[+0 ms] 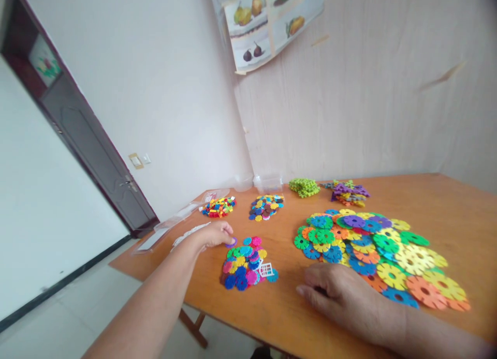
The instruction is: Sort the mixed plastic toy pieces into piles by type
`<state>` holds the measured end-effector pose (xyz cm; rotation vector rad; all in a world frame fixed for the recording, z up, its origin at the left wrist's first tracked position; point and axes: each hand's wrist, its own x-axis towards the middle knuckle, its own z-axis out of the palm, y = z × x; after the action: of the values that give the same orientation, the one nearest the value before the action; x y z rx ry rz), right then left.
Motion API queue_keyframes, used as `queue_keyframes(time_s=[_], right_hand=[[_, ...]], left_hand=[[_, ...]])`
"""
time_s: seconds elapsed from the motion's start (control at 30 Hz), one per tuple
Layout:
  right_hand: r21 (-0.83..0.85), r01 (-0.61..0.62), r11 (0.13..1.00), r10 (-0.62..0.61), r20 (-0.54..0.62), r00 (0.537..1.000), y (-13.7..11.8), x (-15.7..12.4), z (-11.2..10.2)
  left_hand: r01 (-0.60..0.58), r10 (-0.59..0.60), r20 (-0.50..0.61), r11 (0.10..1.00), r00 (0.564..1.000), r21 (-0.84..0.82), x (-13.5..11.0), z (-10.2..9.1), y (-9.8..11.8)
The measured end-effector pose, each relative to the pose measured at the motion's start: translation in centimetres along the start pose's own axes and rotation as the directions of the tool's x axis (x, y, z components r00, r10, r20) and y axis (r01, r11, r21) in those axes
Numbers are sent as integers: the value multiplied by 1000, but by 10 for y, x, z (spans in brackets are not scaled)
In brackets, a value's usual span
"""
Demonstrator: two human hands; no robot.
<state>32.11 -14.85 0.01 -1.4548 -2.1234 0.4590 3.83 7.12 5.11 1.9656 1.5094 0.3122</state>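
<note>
Left fingers (228,229) pinch a small round purple plastic disc (232,242); multicoloured plastic discs (245,251) lie at their five o'clock, farther from the right hand (344,294), half-curled, seemingly empty.

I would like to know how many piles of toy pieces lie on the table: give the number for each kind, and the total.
Discs (large discs, small near discs, small far discs): 3
Bricks: 1
Light-green pieces: 1
Mixed purple-yellow-grey pieces: 1
White pieces, partly hidden: 1
Total: 7
</note>
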Motion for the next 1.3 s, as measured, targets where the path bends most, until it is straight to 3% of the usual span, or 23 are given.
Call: queue_keyframes(time_s=[0.17, 0.37, 0.47, 0.6, 0.77, 0.9, 1.1, 1.3], right_hand=[[-11, -4, 1000, 4, -3, 1000, 0, -1, 0], [-19, 1, 1000, -1, -18, 1000, -1, -1, -1], [-20, 4, 1000, -5, -29, 1000, 0, -1, -1], [-24, 7, 1000, -7, -33, 999, 1, 0, 0], [-16, 7, 1000, -8, -36, 999, 1, 0, 1], [2, 4, 1000, -4, -40, 999, 2, 1, 1], [-7, 4, 1000, -4, -58, 998, 2, 1, 1], [7, 13, 1000, -13, -59, 998, 3, 1, 1]], left_hand=[[-44, 43, 64, 999, 997, 22, -2, 4, -8], [-41, 41, -5, 999, 999, -31, 4, 5, -4], [-77, 75, -25, 991, 997, -106, 10, 10, 15], [-152, 144, -54, 972, 988, -179, 12, 29, 61], [-261, 288, 50, 919, 956, -295, 11, 76, 124], [-273, 344, 140, 888, 929, -370, 13, 117, 158], [-292, 390, 193, 870, 900, -396, 22, 149, 176], [-292, 370, 163, 884, 915, -366, 23, 143, 169]])
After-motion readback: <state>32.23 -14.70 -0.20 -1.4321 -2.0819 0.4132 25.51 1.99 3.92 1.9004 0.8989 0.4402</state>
